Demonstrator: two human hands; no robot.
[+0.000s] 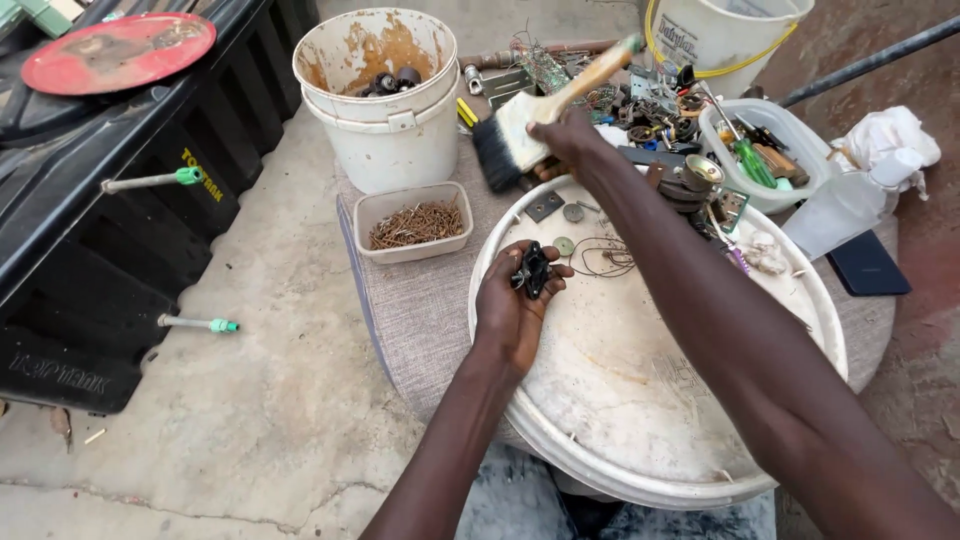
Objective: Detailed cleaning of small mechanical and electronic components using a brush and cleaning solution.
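A black crate (pixel 110 200) fills the left side, its slanted wall edging a wide stretch of bare concrete floor (pixel 250 400), the roomiest open ground in view. Right of that, a cloth-covered counter (pixel 410 310) carries the work; its left edge runs down beside the floor, and only a narrow strip of cloth shows free there. A big round white lid (pixel 640 400) lies on the counter, its near rim overhanging toward the person, its middle mostly bare, small washers and a wire loop near its far edge. Behind it stand stacked white buckets (pixel 385 110), and to the right a heap of metal scrap (pixel 650 100) crowds the far edge, with a clear plastic tub (pixel 790 160) of tools beyond. A small tray of nails (pixel 415 222) sits just beside the lid's left rim.

The right hand (pixel 565 135) has its grip closed around the wooden handle of a paintbrush (pixel 525 125), held over the lid's far rim, bristles pointing left. The left hand (pixel 515 300) rests over the lid's left part, fingers curled closed on a small black part (pixel 533 270).
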